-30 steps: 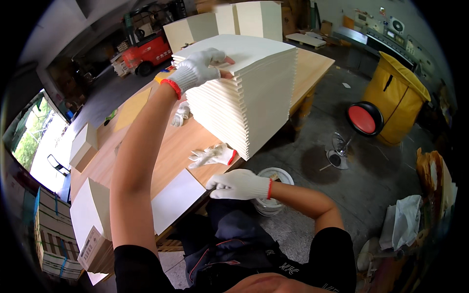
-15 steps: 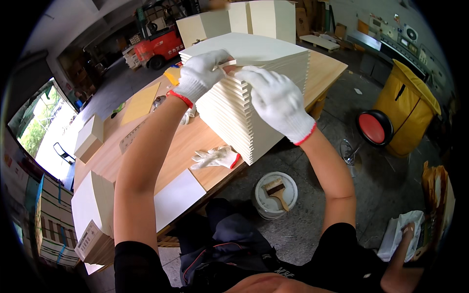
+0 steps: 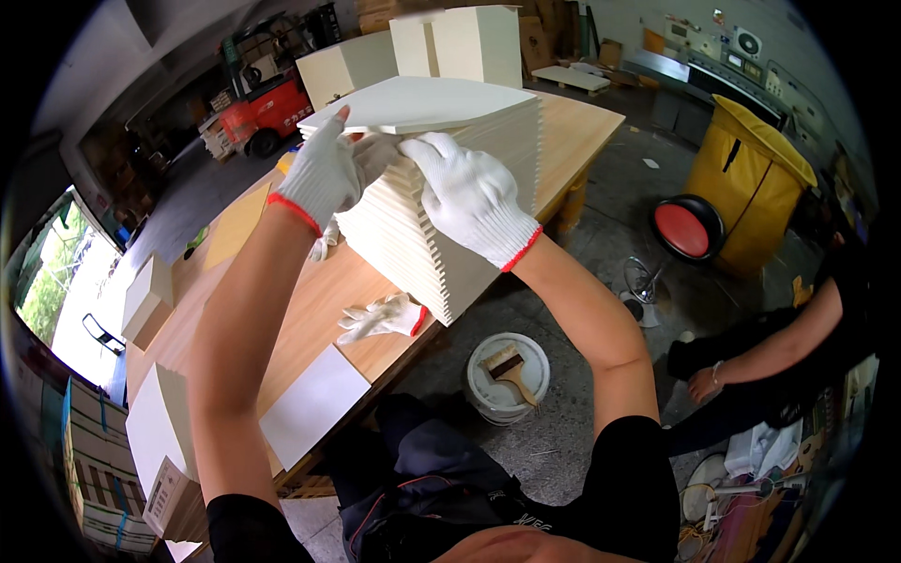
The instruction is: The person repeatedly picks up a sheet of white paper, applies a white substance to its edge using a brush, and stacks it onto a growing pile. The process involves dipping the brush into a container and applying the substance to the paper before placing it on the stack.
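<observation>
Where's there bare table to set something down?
Bare wooden tabletop shows between the left forearm, the flat white sheet and the nearer loose glove; another patch lies right of the tall paper stack, toward the far end. It's crowded at the stack's upper near corner: left hand and right hand.

This is an industrial workshop: a red forklift point(image 3: 267, 114) stands at the back, a tall stack of off-white sheets point(image 3: 387, 223) rests on a large wood-topped worktable point(image 3: 587, 129), a white plastic bucket point(image 3: 507, 415) sits on the stained grey floor point(image 3: 615, 211), and grey panelled machinery point(image 3: 727, 70) lines the far wall.
</observation>
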Motion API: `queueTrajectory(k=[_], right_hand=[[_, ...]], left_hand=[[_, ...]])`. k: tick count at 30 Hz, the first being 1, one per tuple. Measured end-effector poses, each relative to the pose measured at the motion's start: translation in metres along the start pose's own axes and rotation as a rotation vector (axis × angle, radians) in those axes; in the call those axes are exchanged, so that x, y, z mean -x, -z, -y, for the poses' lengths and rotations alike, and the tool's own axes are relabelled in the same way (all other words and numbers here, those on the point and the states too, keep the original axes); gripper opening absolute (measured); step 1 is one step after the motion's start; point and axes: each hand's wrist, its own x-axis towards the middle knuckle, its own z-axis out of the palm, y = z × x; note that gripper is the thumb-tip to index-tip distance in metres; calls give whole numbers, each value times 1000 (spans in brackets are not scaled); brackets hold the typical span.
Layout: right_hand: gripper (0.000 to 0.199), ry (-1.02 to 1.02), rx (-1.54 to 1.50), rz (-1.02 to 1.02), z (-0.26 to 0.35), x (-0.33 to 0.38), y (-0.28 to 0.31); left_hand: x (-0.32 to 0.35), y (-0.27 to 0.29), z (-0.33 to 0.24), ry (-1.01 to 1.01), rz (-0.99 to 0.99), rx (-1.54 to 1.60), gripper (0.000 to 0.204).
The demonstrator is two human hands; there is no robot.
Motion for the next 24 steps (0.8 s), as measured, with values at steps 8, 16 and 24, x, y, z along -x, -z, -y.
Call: queueTrajectory(k=[8,16,24], right_hand=[[58,-224,268,215,-103,5,-7],[30,-634,-331,75,-126,14,35],[64,-893,-1628,548,67,71,-56]], left_hand=[[-39,3,12,-22,1,65,24],[-17,74,-4,-125,110,161,31],[119,270,16,-88,-157,-146,22]])
